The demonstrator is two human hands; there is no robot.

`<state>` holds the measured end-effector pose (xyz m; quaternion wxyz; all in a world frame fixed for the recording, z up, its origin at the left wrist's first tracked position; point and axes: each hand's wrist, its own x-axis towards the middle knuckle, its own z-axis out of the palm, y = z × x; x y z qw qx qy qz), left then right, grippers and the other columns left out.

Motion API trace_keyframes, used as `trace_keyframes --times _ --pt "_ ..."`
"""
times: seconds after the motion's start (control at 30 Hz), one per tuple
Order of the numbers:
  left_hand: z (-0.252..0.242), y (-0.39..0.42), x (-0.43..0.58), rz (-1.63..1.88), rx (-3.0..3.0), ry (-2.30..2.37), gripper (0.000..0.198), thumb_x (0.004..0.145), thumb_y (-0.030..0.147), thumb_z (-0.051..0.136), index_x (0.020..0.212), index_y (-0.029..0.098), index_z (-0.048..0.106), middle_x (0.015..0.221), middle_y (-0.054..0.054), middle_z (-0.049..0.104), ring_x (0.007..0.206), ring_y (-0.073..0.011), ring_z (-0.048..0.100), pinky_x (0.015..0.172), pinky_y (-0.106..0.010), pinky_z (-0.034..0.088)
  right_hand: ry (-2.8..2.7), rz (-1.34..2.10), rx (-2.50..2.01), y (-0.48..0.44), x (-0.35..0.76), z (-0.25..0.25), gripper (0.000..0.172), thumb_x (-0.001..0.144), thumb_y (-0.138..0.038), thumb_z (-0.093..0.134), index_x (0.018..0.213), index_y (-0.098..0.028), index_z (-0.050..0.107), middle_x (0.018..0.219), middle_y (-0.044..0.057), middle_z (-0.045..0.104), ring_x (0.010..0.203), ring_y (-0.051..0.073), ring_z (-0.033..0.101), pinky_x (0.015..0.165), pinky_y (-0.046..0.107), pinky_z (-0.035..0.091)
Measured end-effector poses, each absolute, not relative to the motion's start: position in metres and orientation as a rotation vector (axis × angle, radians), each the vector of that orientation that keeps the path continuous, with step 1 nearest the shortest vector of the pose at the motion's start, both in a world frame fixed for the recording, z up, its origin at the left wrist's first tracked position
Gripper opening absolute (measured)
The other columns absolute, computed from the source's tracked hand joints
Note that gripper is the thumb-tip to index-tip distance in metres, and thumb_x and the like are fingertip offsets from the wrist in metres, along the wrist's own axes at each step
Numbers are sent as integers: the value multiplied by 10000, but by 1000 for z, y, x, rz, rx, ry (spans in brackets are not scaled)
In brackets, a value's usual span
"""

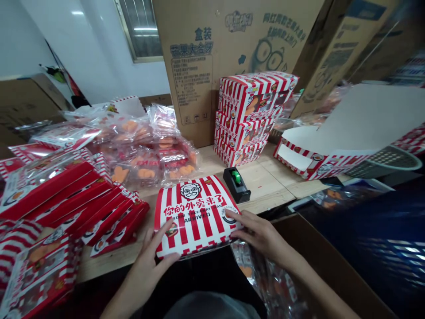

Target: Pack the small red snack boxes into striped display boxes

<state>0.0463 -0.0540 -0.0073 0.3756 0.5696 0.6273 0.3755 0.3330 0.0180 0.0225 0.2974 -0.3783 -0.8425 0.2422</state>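
A red-and-white striped carton (194, 212) with a cartoon face and printed text lies at the front edge of the wooden table (268, 184). My left hand (154, 254) grips its lower left corner, thumb on top. My right hand (257, 232) presses on its right edge, fingers curled over the side. A black tape dispenser (236, 184) with a green roll sits just behind the carton to the right.
Three closed striped boxes (252, 115) are stacked at the back centre against big cardboard cartons (212, 57). Clear bags of orange snacks (149, 150) pile up at the left, with flattened striped cartons (66, 204) in front. An open striped box (332, 146) and a basket (388, 161) stand right.
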Motion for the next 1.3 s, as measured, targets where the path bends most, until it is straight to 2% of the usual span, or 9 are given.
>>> trace_keyframes --times 0.17,0.37,0.57,0.7,0.87,1.0,1.1,1.2,1.3 --pt "-44 -56 48 1203 2058 1604 381 834 318 515 1215 322 498 1021 -28 554 851 -142 569 740 -229 513 -2290 58 -815 13 334 1 239 883 -231 482 1086 -164 588 711 48 596 635 147 540 569 248 456" --pt "-72 -69 54 1532 2407 1570 193 854 217 499 1028 220 583 818 -7 537 716 -98 562 615 -162 499 -2457 258 -780 1 353 -4 283 902 -251 451 1166 -169 513 722 30 561 635 119 509 554 200 427" --pt "-73 -48 40 1490 2604 1536 297 826 365 526 1090 233 553 879 -36 502 746 -128 549 616 -212 507 -2449 79 -730 7 351 -6 245 898 -154 427 1116 -142 538 692 32 504 649 135 457 576 231 412" --pt "-76 -39 36 1529 2507 1601 242 843 269 521 1080 244 565 925 -44 471 751 -124 526 611 -217 496 -2459 246 -692 13 346 -7 274 889 -194 465 1153 -152 524 783 57 533 714 134 496 611 224 439" --pt "-62 -36 36 1403 2209 1605 227 837 278 527 1057 233 561 932 -35 480 844 -137 537 682 -225 502 -2329 467 -778 15 342 -1 256 892 -133 426 1110 -192 545 824 48 562 754 120 539 657 213 460" --pt "-54 -33 30 1453 2119 1539 177 833 205 530 1008 226 554 913 -18 512 857 -126 549 717 -219 486 -2369 364 -871 19 338 0 265 894 -160 419 1138 -162 522 795 56 551 714 132 533 631 234 473" --pt "-58 -31 25 1440 2165 1459 174 823 163 540 979 231 577 886 -9 523 827 -112 555 682 -196 480 -2439 243 -836 19 341 -3 239 911 -181 377 1063 -159 561 789 63 544 720 132 533 616 231 484" --pt "-61 -29 23 1435 2161 1432 184 818 142 541 965 236 600 885 -11 535 819 -110 554 649 -187 477 -2453 7 -802 19 338 -4 209 896 -276 444 1021 -176 579 886 87 575 836 165 555 750 325 503" --pt "-61 -27 22 1454 2187 1399 181 817 156 545 949 252 624 854 -7 551 799 -118 551 653 -211 475 -2473 -192 -726 23 320 -4 237 844 -342 540 1017 -185 580 1077 108 588 1041 228 519 958 491 377"
